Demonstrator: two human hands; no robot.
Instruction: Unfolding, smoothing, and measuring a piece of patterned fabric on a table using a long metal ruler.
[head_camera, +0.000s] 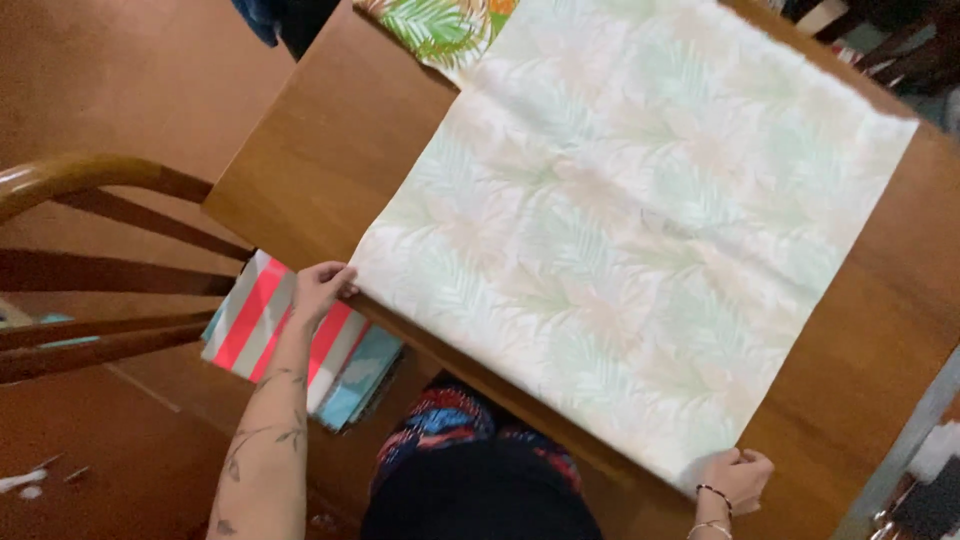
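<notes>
A large sheet of pale paper (640, 220) with a faint green and peach leaf print lies reverse side up across a wooden table (330, 150). At the sheet's far corner a fold shows its bright printed face (435, 28). My left hand (322, 285) pinches the near left corner of the sheet at the table's edge. My right hand (738, 475) pinches the near right corner, with bracelets on that wrist. Both corners sit at the table's near edge.
A folded stack of striped red, white and teal papers (262, 320) lies on a chair seat below the table's edge. A curved wooden chair back (90, 180) stands at the left. Small white scraps (22, 483) lie on the floor.
</notes>
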